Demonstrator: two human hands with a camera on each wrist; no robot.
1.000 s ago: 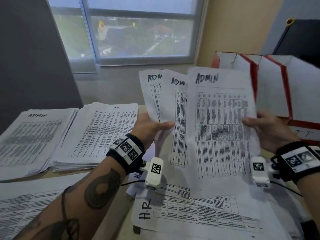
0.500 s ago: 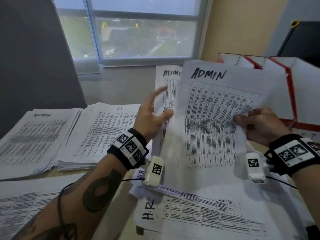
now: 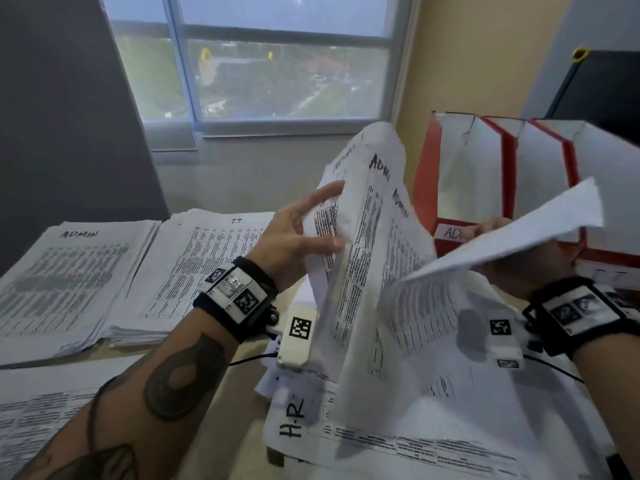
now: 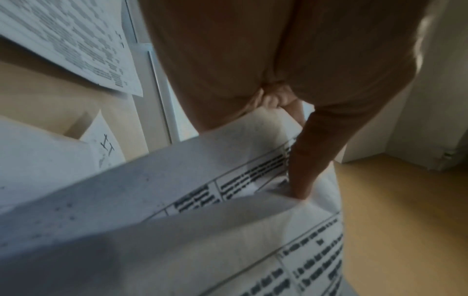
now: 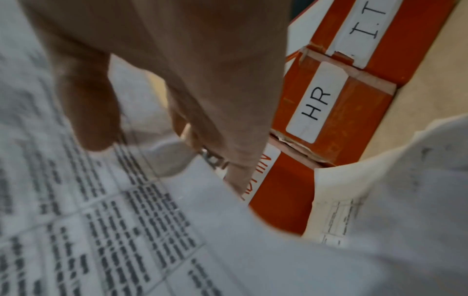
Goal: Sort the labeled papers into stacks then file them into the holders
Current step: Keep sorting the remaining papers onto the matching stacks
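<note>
Several sheets marked ADMIN (image 3: 367, 244) are held up over the table, turned partly edge-on, and one sheet (image 3: 519, 237) bends over to the right. My left hand (image 3: 298, 233) holds their left edge; its thumb (image 4: 301, 180) presses the printed face and the other fingers (image 4: 273, 100) lie behind. My right hand (image 3: 533, 268) grips the right side, mostly hidden by the bent sheet; its thumb (image 5: 93, 120) lies on the print. Close behind stand the red-and-white holders (image 3: 464, 174), labelled HR (image 5: 316, 102) and I.T (image 5: 367, 24), with an ADMIN label (image 3: 450, 233) partly covered.
An ADMIN stack (image 3: 69, 271) and an IT stack (image 3: 201, 265) lie side by side at the left. An H.R sheet (image 3: 381, 441) tops the loose pile under my hands. More printed sheets (image 3: 41, 417) lie at the near left. A window is behind the table.
The ADMIN sheets, fanned flat towards me a second ago, have been gathered and swung edge-on to the right. One sheet has flopped over. My left hand let go, then closed on the left edge.
</note>
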